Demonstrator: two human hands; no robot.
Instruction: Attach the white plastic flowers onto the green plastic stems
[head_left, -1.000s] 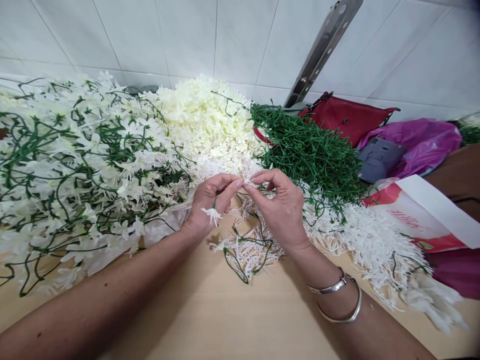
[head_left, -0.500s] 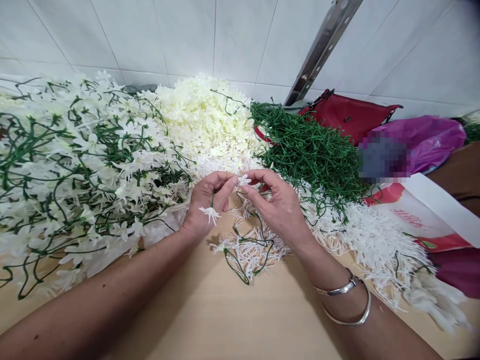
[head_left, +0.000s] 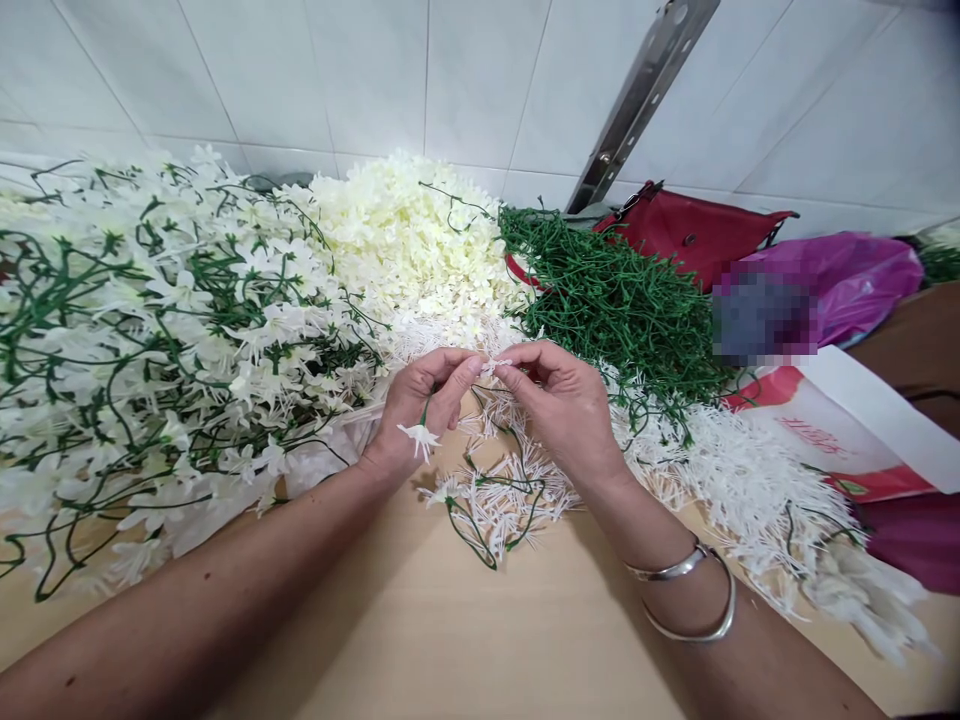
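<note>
My left hand point(head_left: 427, 400) is closed, thumb and forefinger pinching a green plastic stem. One end of this stem hangs below the palm with a white artificial flower point(head_left: 420, 437) on it. At its other end, a small white blossom point(head_left: 493, 367) sits between the fingertips of both hands. My right hand point(head_left: 566, 405) is closed too, its thumb and forefinger pinched on that blossom; the fingers partly hide it. Beneath the hands, loose white stamens point(head_left: 517, 490) and a curved green stem point(head_left: 474, 540) lie on the table point(head_left: 480, 640).
Finished-looking flowers on stems point(head_left: 187, 300) are heaped at left. Behind stand a pile of cream petals point(head_left: 420, 230) and a pile of green stems point(head_left: 622, 310). More white stamens point(head_left: 735, 470) spread at right, near a red bag point(head_left: 697, 230), a purple plastic bag point(head_left: 862, 280) and a paper bag point(head_left: 840, 430).
The fingertips of my right hand have closed further over the small blossom, so less of its petals shows. My left hand has barely moved.
</note>
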